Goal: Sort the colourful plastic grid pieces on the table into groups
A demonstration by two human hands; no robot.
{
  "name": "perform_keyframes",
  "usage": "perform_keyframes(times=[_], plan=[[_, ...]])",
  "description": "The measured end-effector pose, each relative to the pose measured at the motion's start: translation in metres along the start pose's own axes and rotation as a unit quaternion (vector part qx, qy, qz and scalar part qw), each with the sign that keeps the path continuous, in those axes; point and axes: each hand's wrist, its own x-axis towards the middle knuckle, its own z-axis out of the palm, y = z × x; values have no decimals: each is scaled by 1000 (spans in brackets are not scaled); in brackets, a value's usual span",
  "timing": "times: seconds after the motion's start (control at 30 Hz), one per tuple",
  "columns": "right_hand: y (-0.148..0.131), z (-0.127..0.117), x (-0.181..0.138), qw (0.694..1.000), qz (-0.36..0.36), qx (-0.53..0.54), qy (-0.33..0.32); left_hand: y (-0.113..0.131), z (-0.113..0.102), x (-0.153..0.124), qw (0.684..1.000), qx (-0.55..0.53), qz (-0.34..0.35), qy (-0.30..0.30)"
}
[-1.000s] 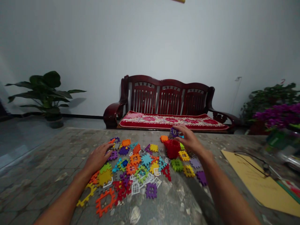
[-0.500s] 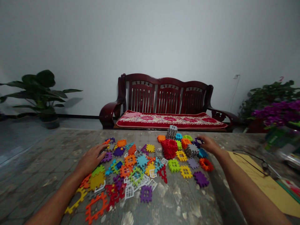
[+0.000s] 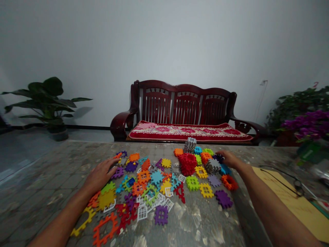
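Observation:
Colourful interlocking plastic building pieces lie in a wide spread on the stone-patterned table. My left hand (image 3: 104, 171) rests at the left edge of the spread, fingers stretched forward and thumb apart. Near its fingertips are an orange piece (image 3: 118, 156) and a purple piece (image 3: 118, 172). On the far right of the spread, my right hand (image 3: 228, 159) has its fingers bent around the edge of a dark blue piece (image 3: 218, 158). Close by sit a grey stack (image 3: 214, 165), a blue piece (image 3: 225, 169) and an orange-red ring-like stack (image 3: 229, 182).
A red stack (image 3: 187, 163) and a taller grey stack (image 3: 190, 144) stand right of centre. White window frames (image 3: 143, 211) lie in front. Eyeglasses (image 3: 295, 187) rest on yellow paper (image 3: 277, 192) at right. Behind the table (image 3: 192, 223) is a wooden bench (image 3: 186, 103).
The dark blue piece at my right hand looked tilted with its opening showing; now it sits lower and flatter under the fingers. My left hand stays put. The view has shifted slightly.

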Motion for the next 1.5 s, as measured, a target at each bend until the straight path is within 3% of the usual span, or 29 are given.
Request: perform_keyframes(times=[0.27,0.47,0.6,0.67,0.73,0.8,0.93,1.03,1.17,1.5], plan=[[-2,4,-6,1000,15,17,12,5,-3,-2,1000,0,3,-4],[-15,-5,-12,997,33,29,59,9,-6,-2,1000,-3,-1,-8],[-56,-11,-24,983,25,108,149,12,-6,-4,1000,-3,0,4],[-92,-8,-38,952,2,214,217,15,-6,-5,1000,-2,-4,4],[-134,-1,-58,935,-42,267,231,17,-7,-5,1000,0,-8,6],[-177,11,-79,928,-90,291,213,18,-8,-6,1000,-1,-8,1],[-252,48,-111,927,-214,287,112,19,-11,-7,1000,-29,-2,-1],[-288,79,-120,939,-232,252,26,17,-13,-10,998,-60,-1,3],[-312,99,-126,966,-190,170,-51,13,-12,-11,995,-100,-5,8],[-327,84,-149,973,-189,-21,-129,10,-9,-8,991,-133,-20,14]])
